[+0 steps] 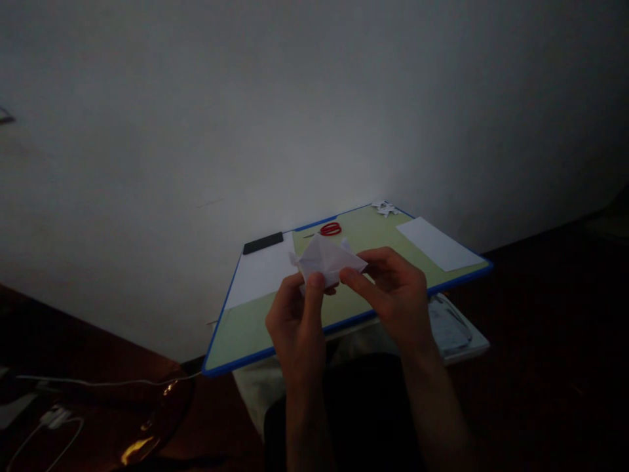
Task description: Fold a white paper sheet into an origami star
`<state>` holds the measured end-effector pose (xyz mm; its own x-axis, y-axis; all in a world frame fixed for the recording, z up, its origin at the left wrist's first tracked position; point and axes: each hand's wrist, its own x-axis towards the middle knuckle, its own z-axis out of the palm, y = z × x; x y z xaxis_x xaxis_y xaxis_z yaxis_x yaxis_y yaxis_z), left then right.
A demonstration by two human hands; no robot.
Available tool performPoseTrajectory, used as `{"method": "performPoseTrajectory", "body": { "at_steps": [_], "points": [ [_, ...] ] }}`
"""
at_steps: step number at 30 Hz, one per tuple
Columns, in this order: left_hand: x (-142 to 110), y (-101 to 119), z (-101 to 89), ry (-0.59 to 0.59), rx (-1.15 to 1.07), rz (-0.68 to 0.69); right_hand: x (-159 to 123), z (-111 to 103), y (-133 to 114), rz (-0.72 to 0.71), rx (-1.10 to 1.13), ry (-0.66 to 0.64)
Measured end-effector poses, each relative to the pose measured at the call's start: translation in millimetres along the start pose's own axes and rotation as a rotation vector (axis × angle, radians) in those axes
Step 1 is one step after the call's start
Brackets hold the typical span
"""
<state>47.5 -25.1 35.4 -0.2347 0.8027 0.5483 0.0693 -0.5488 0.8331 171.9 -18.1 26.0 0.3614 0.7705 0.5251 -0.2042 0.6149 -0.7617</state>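
A white folded paper [324, 257] with pointed corners is held up above the board, between my two hands. My left hand [299, 321] grips its lower left part, thumb on the near face. On the right side, my right hand [393, 288] pinches the paper's corner between thumb and fingers. The fingers behind the paper are partly hidden. Beyond it, red-handled scissors [330, 229] lie on the pale green, blue-edged board [250, 334].
White paper sheets lie on the board's left [260, 272] and right [439, 242]. A dark flat object [263, 243] rests at the back left. Small folded white papers [386, 208] sit in the far right corner. A white cable [113, 381] runs at lower left. The wall [295, 118] stands behind.
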Motion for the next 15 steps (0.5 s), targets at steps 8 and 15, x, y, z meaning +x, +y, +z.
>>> {"method": "performPoseTrajectory", "body": {
  "at_steps": [8,15],
  "points": [
    [-0.7,-0.5,3.4,0.098,0.039,0.019,0.3,0.7,-7.1,0.019,-0.052,-0.009],
    [0.8,-4.7,4.9,0.122,-0.118,-0.01,2.5,-6.8,-5.7,-0.118,-0.204,-0.097]
  ]
}}
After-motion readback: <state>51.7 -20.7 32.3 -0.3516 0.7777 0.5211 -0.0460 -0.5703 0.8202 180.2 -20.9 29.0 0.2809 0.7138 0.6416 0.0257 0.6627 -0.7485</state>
